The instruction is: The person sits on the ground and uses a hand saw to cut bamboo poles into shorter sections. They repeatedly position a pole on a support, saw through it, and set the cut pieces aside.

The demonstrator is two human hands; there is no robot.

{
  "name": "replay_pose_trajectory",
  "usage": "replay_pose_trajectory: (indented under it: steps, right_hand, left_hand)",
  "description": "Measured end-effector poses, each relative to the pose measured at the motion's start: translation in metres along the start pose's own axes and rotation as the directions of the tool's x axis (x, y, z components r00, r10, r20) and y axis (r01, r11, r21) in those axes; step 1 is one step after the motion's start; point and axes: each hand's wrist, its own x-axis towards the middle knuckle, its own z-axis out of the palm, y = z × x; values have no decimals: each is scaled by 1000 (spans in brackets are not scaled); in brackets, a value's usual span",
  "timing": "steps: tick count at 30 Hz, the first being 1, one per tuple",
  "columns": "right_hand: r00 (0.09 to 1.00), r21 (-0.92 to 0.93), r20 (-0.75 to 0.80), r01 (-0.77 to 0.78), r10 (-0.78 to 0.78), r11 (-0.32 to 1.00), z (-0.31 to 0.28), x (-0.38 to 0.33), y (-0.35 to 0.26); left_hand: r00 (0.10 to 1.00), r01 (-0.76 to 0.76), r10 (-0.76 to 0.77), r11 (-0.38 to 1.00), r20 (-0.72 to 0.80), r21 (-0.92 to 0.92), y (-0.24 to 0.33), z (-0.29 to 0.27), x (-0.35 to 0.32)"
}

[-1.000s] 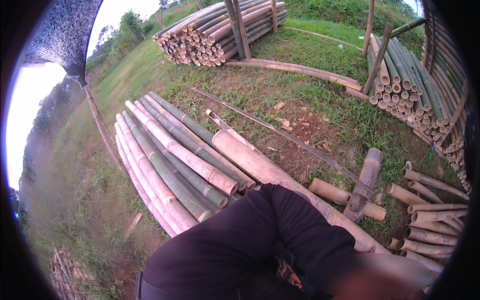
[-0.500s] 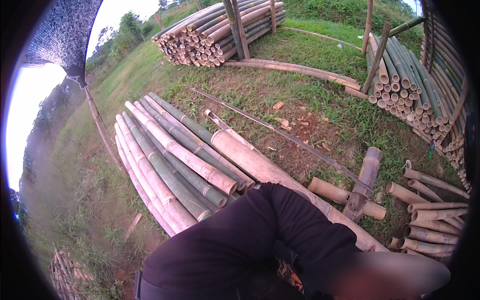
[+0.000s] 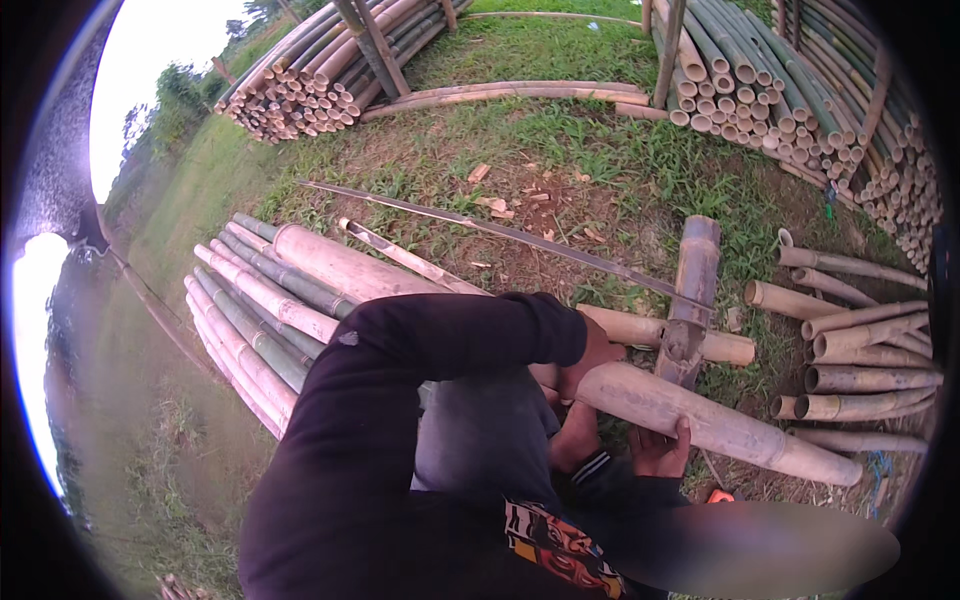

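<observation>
A thick pale bamboo pole (image 3: 720, 428) slants across the middle, its right part lying past a short round bamboo log (image 3: 697, 265). My left arm, in a dark sleeve, reaches over it, and my left hand (image 3: 590, 358) is closed around the bamboo, the fingers partly hidden. My right hand (image 3: 662, 450) grips the pole's near side from below, thumb upward. A pale stretch of thick bamboo (image 3: 350, 262) continues beyond my left arm; whether it is the same piece is hidden. Below my left hand, bare skin (image 3: 575, 437) above a striped cuff cannot be told apart clearly.
Cut bamboo poles (image 3: 255, 335) lie together at the left. A thin split strip (image 3: 480, 225) leans across the log. Short bamboo pieces (image 3: 860, 345) are piled at right. Large bamboo stacks (image 3: 310, 85) stand behind posts. A small orange object (image 3: 720, 496) lies by my right arm.
The view has swung right and down. Both hands, previously hidden or blurred, now show on the bamboo. The pole's right end has come into sight, and my left arm reaches further right.
</observation>
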Motion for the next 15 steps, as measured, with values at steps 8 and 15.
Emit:
replay_pose_trajectory:
  steps: [8, 15]
  right_hand:
    - [751, 59, -637, 269, -171, 961, -76, 40, -74]
    - [888, 133, -365, 348, -281, 928, -55, 63, -105]
  left_hand:
    - [929, 334, -272, 908, -252, 252, -83, 32, -114]
    - [833, 452, -298, 853, -466, 261, -131, 86, -127]
